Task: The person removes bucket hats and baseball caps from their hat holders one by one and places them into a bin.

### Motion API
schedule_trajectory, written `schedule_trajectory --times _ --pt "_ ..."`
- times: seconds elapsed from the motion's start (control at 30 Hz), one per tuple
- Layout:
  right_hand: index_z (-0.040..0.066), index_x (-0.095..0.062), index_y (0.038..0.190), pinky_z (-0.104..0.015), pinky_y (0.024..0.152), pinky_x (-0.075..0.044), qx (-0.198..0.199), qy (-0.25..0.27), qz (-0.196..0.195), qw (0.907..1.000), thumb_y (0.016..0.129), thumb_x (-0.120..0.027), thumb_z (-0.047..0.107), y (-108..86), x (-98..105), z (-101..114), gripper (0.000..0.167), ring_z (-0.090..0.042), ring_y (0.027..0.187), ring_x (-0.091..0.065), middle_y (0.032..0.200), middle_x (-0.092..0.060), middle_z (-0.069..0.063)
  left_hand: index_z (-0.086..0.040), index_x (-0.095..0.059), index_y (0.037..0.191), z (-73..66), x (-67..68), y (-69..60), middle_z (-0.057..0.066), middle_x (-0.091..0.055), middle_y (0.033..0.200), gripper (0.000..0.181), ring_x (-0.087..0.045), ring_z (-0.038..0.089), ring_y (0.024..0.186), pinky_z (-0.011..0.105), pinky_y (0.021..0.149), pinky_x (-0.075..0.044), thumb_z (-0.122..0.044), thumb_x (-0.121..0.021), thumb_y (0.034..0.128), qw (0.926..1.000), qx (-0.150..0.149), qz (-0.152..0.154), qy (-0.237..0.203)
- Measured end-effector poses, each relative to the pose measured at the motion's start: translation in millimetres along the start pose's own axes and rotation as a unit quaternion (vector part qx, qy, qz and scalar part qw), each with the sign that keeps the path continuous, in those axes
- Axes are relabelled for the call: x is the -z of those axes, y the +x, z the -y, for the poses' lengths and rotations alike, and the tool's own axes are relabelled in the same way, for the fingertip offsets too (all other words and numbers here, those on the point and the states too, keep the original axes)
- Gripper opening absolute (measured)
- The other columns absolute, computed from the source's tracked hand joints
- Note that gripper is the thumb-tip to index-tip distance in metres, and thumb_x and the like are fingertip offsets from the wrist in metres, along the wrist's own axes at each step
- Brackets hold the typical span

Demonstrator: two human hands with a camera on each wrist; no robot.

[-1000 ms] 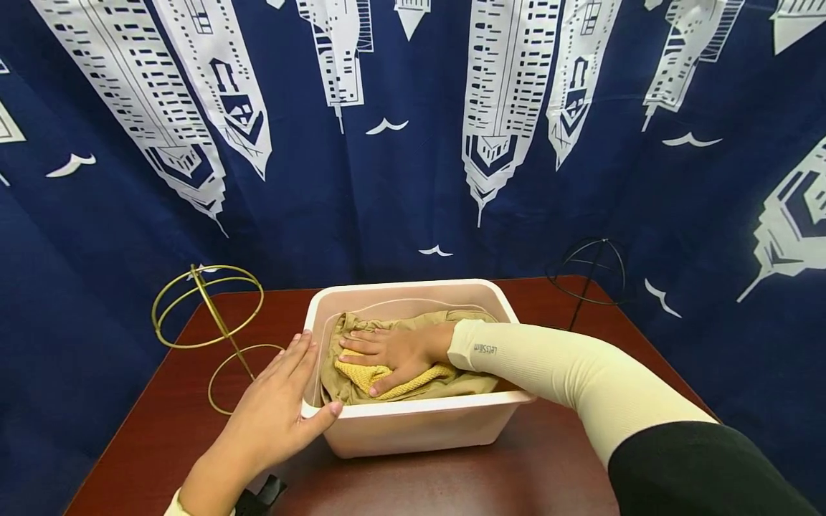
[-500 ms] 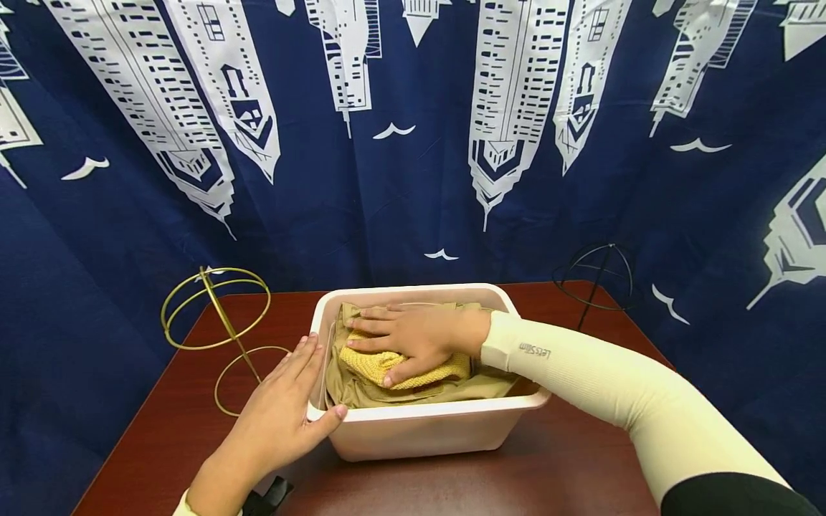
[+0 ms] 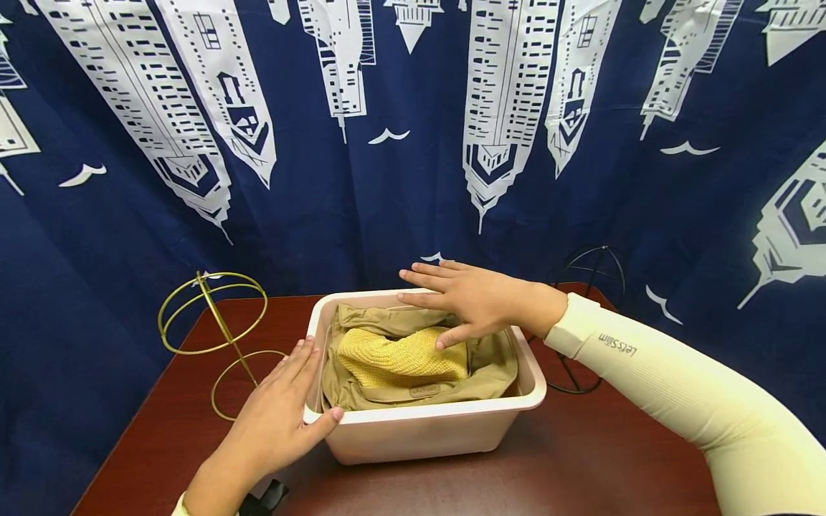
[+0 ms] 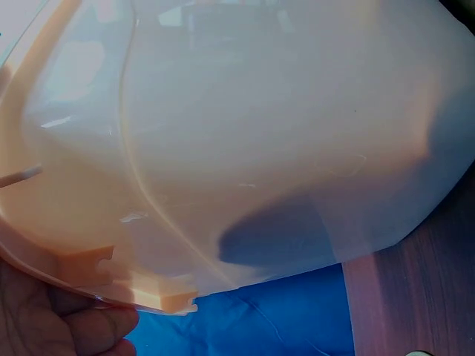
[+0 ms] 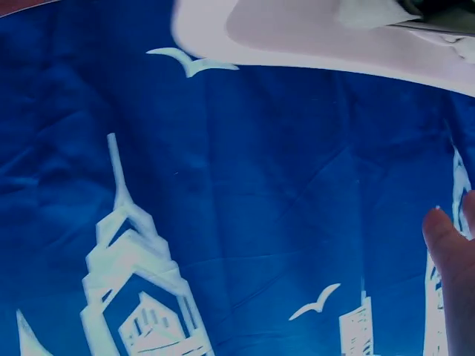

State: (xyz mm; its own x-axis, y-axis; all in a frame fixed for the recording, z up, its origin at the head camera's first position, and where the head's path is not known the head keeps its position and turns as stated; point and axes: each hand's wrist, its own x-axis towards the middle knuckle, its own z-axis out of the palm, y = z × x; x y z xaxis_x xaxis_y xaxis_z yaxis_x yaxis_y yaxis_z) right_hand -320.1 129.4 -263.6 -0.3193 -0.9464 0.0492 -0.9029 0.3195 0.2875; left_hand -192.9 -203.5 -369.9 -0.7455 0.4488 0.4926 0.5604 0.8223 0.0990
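A pale pink plastic bin [image 3: 419, 436] stands on the table, holding khaki fabric [image 3: 497, 369] with a small label at its front. On top of that fabric lies a bunched yellow knitted item [image 3: 400, 358]. My left hand [image 3: 274, 412] rests against the bin's left side, fingers straight along it and thumb on the front rim. In the left wrist view, fingers [image 4: 100, 330] touch the rim of the bin. Raised over the bin's back right part is my right hand [image 3: 480, 297], fingers spread and holding nothing. Only part of that hand shows in the right wrist view.
A gold wire stand [image 3: 226, 333] is left of the bin. Behind my right forearm, a black wire stand [image 3: 571, 373] is partly hidden. The reddish-brown table [image 3: 548, 466] ends at a blue curtain [image 3: 387, 215] printed with white buildings.
My right hand has lifted off the yellow knitted item and moved up and right, uncovering it and the khaki fabric's label. My left hand has stayed at the bin's left side.
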Motion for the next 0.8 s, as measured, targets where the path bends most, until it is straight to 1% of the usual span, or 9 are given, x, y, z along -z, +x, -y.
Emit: schedule_trajectory --times 0.07,0.13,0.2,0.3,0.4,0.47,0.6,0.7,0.8 --pt "0.019 -0.029 0.158 -0.056 0.118 -0.016 0.011 -0.008 -0.007 0.9999 0.092 -0.043 0.072 5.8 -1 3 0.086 -0.03 0.151 -0.01 0.165 -0.014 -0.01 0.012 -0.05 0.138 0.4 0.1 1.5 0.026 -0.046 0.146 0.082 -0.037 0.038 0.14 0.053 0.11 -0.036 -0.052 -0.064 0.0886 1.0 -0.003 0.0 -0.001" --pt "0.018 -0.028 0.158 -0.056 0.118 -0.016 0.025 -0.018 -0.008 0.9995 0.092 -0.042 0.073 16.0 -1 8 0.088 -0.029 0.151 -0.007 0.165 -0.014 -0.01 0.012 -0.05 0.138 1.0 0.9 3.5 0.026 -0.045 0.147 0.082 -0.037 0.038 0.14 0.053 0.11 -0.036 -0.052 -0.064 0.0888 1.0 -0.006 -0.002 0.0" --pt "0.02 -0.026 0.159 -0.055 0.119 -0.014 0.037 -0.036 0.002 0.9987 0.091 -0.04 0.075 29.1 -2 12 0.088 -0.028 0.152 -0.004 0.166 -0.013 -0.009 0.013 -0.05 0.138 1.9 2.1 4.6 0.026 -0.045 0.147 0.082 -0.037 0.038 0.14 0.053 0.11 -0.035 -0.051 -0.064 0.0883 1.0 -0.005 -0.005 0.0" --pt "0.025 -0.023 0.16 -0.056 0.119 -0.012 0.054 -0.086 0.041 0.994 0.091 -0.035 0.077 47.9 -9 16 0.087 -0.028 0.152 0.0 0.166 -0.011 -0.007 0.012 -0.05 0.138 2.8 3.8 3.8 0.025 -0.045 0.147 0.082 -0.037 0.039 0.14 0.053 0.11 -0.035 -0.051 -0.064 0.0884 1.0 -0.002 0.002 0.002" --pt "0.031 -0.017 0.16 -0.056 0.119 -0.01 0.077 -0.137 0.081 0.9843 0.09 -0.027 0.079 63.2 -25 16 0.085 -0.028 0.152 0.003 0.167 -0.006 -0.005 0.012 -0.049 0.139 2.7 4.1 3.0 0.026 -0.045 0.147 0.083 -0.036 0.038 0.141 0.053 0.111 -0.035 -0.052 -0.063 0.0886 1.0 0.001 0.008 0.001" --pt "0.032 -0.011 0.16 -0.055 0.119 -0.007 0.092 -0.161 0.106 0.9769 0.089 -0.021 0.081 71.0 -36 16 0.087 -0.027 0.151 0.007 0.167 0.0 -0.005 0.012 -0.048 0.14 2.0 3.9 2.9 0.025 -0.044 0.148 0.084 -0.035 0.037 0.142 0.053 0.111 -0.034 -0.054 -0.063 0.0887 0.9999 0.005 0.014 -0.002" --pt "0.026 -0.007 0.161 -0.046 0.121 -0.004 0.113 -0.173 0.123 0.9707 0.087 -0.016 0.083 80.3 -55 16 0.094 -0.027 0.151 0.008 0.166 0.003 -0.008 0.012 -0.048 0.14 1.8 3.0 2.8 0.024 -0.044 0.148 0.086 -0.035 0.037 0.142 0.052 0.112 -0.033 -0.055 -0.062 0.0885 0.9999 0.006 0.013 0.0" --pt "0.02 -0.01 0.161 -0.04 0.122 -0.003 0.122 -0.156 0.12 0.9728 0.088 -0.019 0.083 82.2 -68 16 0.096 -0.028 0.151 0.005 0.166 -0.001 -0.011 0.011 -0.049 0.139 1.4 2.5 1.5 0.024 -0.045 0.147 0.084 -0.036 0.037 0.141 0.052 0.111 -0.034 -0.055 -0.062 0.0888 0.9999 0.005 0.014 0.001" --pt "0.019 -0.009 0.161 -0.037 0.122 -0.002 0.117 -0.129 0.123 0.977 0.088 -0.021 0.084 82.6 -84 18 0.098 -0.026 0.152 0.005 0.166 -0.003 -0.011 0.011 -0.049 0.139 1.2 1.5 -0.9 0.024 -0.045 0.147 0.084 -0.036 0.037 0.141 0.053 0.111 -0.035 -0.055 -0.062 0.0885 0.9998 0.007 0.019 0.001"
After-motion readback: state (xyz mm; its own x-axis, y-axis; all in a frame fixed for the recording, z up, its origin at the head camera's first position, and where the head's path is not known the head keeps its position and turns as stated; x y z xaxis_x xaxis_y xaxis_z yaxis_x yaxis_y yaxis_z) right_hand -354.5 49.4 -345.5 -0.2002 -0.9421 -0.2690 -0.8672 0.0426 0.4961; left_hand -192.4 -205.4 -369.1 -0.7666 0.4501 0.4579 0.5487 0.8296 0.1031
